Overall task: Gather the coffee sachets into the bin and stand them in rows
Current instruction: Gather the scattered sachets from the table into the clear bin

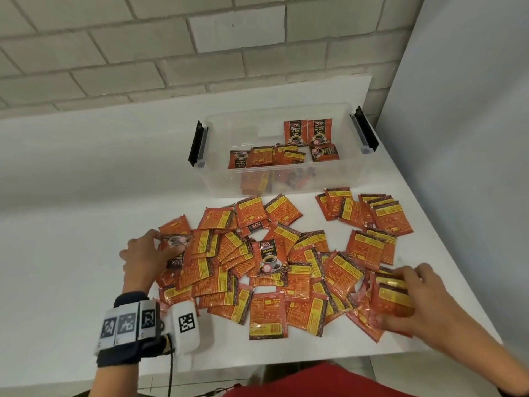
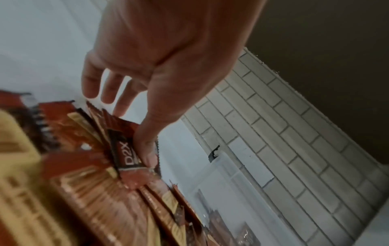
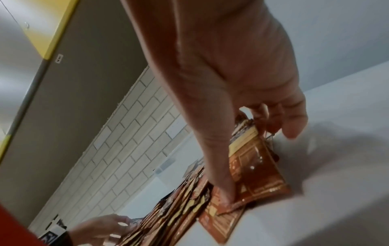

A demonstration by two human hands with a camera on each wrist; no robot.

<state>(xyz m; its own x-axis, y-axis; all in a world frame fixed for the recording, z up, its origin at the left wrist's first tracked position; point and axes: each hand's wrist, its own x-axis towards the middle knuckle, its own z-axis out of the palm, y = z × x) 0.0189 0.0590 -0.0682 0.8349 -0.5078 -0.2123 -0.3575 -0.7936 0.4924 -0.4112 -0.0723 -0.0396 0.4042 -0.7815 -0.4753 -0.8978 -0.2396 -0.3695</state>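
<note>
Many orange coffee sachets (image 1: 257,270) lie spread in an overlapping pile on the white table (image 1: 71,224). The clear bin (image 1: 217,179) with black latches stands behind the pile. Two sachets (image 1: 307,133) stand against its back wall, and several others (image 1: 266,157) lie or lean in it. My left hand (image 1: 156,247) is at the pile's left edge and pinches a sachet (image 2: 124,149) printed D2X, thumb on its face. My right hand (image 1: 400,299) is at the pile's right end and grips a small stack of sachets (image 3: 256,169), thumb at the near edge, fingers curled over the far edge.
A smaller group of sachets (image 1: 369,213) lies apart at the back right, near the bin. A brick wall (image 1: 171,53) runs behind the table and a pale panel (image 1: 472,110) closes the right side. The table's front edge (image 1: 286,365) is close below my hands.
</note>
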